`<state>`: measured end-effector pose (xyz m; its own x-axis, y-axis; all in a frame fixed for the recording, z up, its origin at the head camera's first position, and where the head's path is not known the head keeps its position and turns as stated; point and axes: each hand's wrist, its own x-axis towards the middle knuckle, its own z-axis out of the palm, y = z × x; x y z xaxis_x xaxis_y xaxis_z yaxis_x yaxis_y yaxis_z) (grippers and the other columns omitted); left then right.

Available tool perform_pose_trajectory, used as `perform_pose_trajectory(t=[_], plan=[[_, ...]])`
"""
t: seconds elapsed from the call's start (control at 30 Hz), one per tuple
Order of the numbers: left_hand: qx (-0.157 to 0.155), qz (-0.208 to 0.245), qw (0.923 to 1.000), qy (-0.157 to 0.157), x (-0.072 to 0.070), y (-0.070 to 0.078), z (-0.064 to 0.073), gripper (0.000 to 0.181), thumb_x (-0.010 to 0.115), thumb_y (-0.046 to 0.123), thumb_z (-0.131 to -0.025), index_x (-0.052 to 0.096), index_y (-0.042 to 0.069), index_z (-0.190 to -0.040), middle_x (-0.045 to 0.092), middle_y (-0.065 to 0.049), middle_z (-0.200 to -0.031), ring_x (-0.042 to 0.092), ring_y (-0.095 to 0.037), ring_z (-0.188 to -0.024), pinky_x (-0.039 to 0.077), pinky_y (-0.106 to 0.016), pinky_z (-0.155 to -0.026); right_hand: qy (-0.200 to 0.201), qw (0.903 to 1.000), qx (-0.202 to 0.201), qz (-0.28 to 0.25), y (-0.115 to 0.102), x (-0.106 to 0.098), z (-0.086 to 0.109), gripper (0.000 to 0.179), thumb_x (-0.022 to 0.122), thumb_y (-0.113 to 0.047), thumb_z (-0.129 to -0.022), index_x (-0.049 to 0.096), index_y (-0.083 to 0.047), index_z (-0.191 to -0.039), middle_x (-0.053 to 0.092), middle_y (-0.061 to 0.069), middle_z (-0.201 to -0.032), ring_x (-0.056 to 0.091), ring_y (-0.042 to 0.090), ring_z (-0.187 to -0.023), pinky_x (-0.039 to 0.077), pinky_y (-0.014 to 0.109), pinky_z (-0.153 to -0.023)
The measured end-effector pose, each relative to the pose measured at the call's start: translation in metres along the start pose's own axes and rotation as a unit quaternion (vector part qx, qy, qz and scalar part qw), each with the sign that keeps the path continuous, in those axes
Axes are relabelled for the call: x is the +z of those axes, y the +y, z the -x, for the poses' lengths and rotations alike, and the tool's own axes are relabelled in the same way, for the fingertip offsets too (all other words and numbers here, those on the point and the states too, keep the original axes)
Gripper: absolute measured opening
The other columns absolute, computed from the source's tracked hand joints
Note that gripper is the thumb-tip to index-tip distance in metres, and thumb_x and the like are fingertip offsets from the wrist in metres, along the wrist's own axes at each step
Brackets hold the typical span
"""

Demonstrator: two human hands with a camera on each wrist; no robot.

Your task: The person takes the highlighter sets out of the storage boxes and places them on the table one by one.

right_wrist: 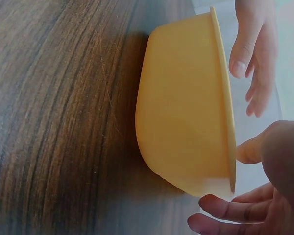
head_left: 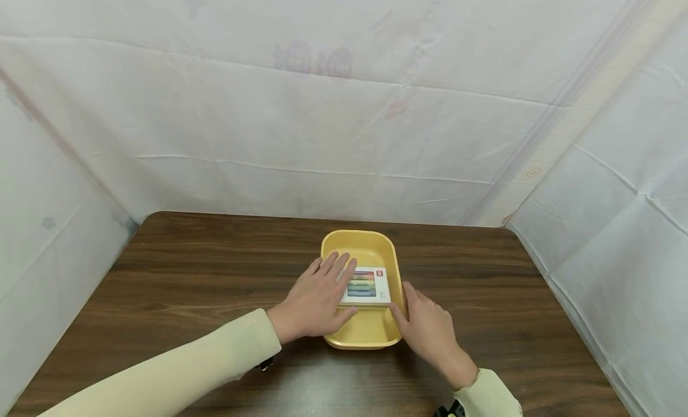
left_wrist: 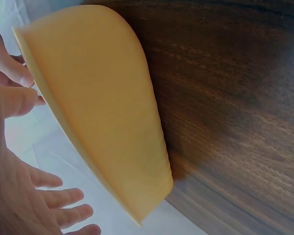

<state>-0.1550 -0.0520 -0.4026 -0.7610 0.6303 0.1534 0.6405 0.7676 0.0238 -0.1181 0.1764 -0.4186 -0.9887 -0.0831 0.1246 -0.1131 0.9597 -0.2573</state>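
A yellow plastic basin (head_left: 371,336) stands on the table with its long side pointing away from me. Inside it lies a flat white box (head_left: 383,291), whose front shows a row of coloured sticks. My left hand (head_left: 321,294) reaches over the basin's left rim, fingers straight and spread, covering the box's left end. At the right rim, my right hand (head_left: 430,327) has its thumb over the inner side and its fingers along the outside, pinching the edge. The basin's outer wall (right_wrist: 186,98) fills the middle of the right wrist view.
Dark wood-grain tabletop (head_left: 215,273) surrounds the basin. White sheeting (head_left: 301,130) hangs behind the table and along both sides. Both forearms, in pale sleeves (head_left: 215,351), come in from the front edge.
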Motion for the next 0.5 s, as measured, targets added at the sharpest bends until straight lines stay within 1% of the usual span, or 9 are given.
perform_pose_trajectory(t=[0.1, 0.3, 0.4, 0.5], plan=[[0.001, -0.002, 1.0000, -0.002, 0.000, 0.000, -0.003, 0.080, 0.050, 0.056, -0.092, 0.033, 0.003, -0.149, 0.037, -0.016, -0.153, 0.035, -0.034, -0.141, 0.031, -0.051, -0.113, -0.006, 0.9999, 0.015, -0.005, 0.001, 0.000, 0.000, 0.042, 0.063, -0.038, -0.091, 0.061, -0.006, -0.119, 0.064, 0.003, -0.078, 0.056, 0.014, -0.060, 0.040, 0.033, -0.047], [0.002, 0.005, 0.9999, -0.014, 0.000, 0.002, -0.008, 0.079, 0.048, 0.055, -0.093, 0.031, 0.003, -0.150, 0.036, -0.016, -0.153, 0.035, -0.034, -0.142, 0.032, -0.050, -0.113, -0.009, 0.9995, 0.029, -0.005, 0.003, 0.000, -0.001, 0.031, 0.063, -0.037, -0.092, 0.066, -0.007, -0.099, 0.054, -0.002, -0.064, 0.047, 0.012, -0.051, 0.034, 0.029, -0.044], [0.005, 0.009, 0.9998, -0.018, 0.001, 0.003, -0.010, 0.079, 0.048, 0.055, -0.093, 0.032, 0.003, -0.149, 0.037, -0.016, -0.153, 0.036, -0.034, -0.141, 0.032, -0.050, -0.113, -0.015, 0.9993, 0.033, -0.005, 0.003, 0.000, -0.002, 0.027, 0.062, -0.036, -0.092, 0.064, -0.010, -0.087, 0.050, -0.003, -0.059, 0.045, 0.012, -0.048, 0.032, 0.028, -0.043], [0.009, 0.009, 0.9997, -0.021, 0.002, 0.005, -0.013, 0.079, 0.049, 0.056, -0.092, 0.033, 0.003, -0.149, 0.038, -0.016, -0.152, 0.037, -0.033, -0.141, 0.033, -0.050, -0.112, -0.025, 0.9989, 0.039, -0.005, 0.003, 0.000, -0.004, 0.028, 0.062, -0.035, -0.092, 0.057, -0.012, -0.076, 0.047, -0.003, -0.056, 0.044, 0.012, -0.046, 0.031, 0.028, -0.043]])
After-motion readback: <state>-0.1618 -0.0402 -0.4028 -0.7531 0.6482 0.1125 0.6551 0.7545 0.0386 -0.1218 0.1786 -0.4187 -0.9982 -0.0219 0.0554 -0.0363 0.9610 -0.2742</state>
